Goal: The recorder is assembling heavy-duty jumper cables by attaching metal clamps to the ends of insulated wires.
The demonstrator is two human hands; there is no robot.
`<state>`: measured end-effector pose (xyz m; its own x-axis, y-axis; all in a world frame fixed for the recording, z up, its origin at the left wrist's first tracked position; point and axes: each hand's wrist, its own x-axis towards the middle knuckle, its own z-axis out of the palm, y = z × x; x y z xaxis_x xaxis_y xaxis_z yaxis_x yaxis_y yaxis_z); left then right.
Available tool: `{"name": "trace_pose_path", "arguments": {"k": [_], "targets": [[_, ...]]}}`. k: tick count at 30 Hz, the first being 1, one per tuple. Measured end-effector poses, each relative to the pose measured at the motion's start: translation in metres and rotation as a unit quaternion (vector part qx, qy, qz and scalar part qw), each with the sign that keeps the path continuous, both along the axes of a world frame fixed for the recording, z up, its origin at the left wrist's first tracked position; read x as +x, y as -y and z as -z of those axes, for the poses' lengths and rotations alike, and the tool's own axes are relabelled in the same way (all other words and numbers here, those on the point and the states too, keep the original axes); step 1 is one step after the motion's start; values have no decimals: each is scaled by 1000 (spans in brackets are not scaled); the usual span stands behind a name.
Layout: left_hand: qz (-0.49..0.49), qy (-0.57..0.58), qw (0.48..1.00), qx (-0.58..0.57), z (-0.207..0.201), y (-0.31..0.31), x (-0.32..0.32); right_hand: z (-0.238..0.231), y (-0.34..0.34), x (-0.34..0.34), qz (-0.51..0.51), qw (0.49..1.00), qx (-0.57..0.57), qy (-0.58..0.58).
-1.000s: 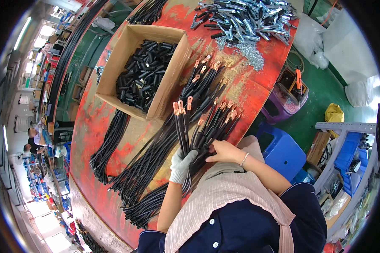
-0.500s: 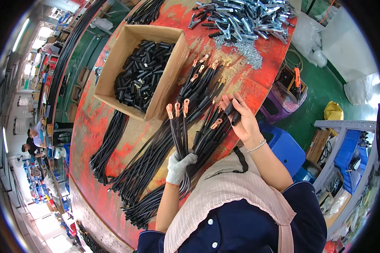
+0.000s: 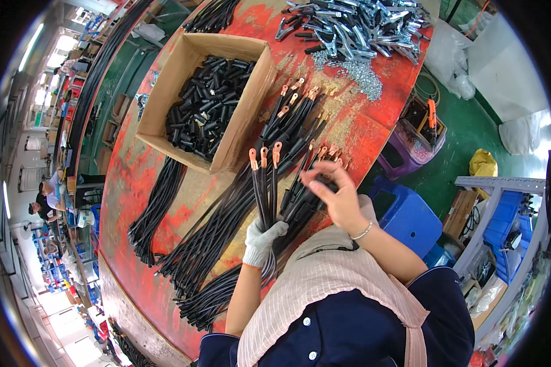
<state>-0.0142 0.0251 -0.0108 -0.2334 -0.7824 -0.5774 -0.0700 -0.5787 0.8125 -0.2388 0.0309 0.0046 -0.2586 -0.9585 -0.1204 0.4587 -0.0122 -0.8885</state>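
Gloved fingers (image 3: 268,232) of left hand (image 3: 260,241) clamped round three black cables (image 3: 264,192), copper lugs up. Right hand (image 3: 337,199) bare, fingers (image 3: 315,174) loosely curled and apart, touching cable ends in the pile (image 3: 239,214) just beside. Beyond, more black cables spread across red round table (image 3: 128,183). Farther left, separate cable bundle (image 3: 156,208). Behind, cardboard box (image 3: 239,140) full of black sleeves (image 3: 205,110). At far rim, heap of metal clamps (image 3: 349,27).
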Motion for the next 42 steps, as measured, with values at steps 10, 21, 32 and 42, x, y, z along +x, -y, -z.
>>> {"name": "trace_pose_path", "arguments": {"k": [10,21,32,42], "targets": [[-42,-19,999,8,2,3,3,60,-15,-21,-250,860,122,-428],[-33,-24,999,16,-6,2,3,-20,33,-62,-82,977,51,192],[9,-53,997,52,-13,-3,4,15,61,-56,33,945,54,322],[19,-43,997,66,-12,-1,4,0,62,-51,2,954,30,297]]}}
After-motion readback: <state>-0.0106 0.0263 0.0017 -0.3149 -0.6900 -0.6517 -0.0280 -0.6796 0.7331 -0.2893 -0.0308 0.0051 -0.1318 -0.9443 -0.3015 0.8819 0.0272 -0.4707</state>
